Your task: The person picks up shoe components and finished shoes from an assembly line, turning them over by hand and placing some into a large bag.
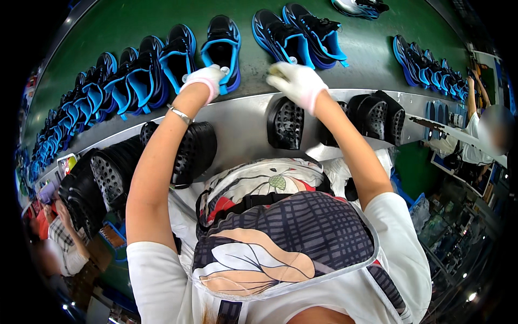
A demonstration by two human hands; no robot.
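My left hand point(205, 82), in a white glove, is closed at the heel collar of a black sneaker with blue lining point(222, 40); its fingertips are partly hidden. The sneaker stands toe away on the green work surface point(145, 19), beside a long row of similar sneakers point(147, 73) on the left. My right hand point(295, 85), also gloved, hovers near the surface's metal edge with its fingers a little apart and nothing visible in them. Just beyond it stands a pair of matching sneakers, one point(275, 35) beside the other point(313, 32).
Black moulded pieces with round holes point(286, 124) stand along the metal ledge point(243, 124) below my hands. More sneakers point(426, 67) line up at the right, with a white-and-black shoe point(360, 7) at the far edge. Other people work at the left point(67, 243) and right point(477, 135).
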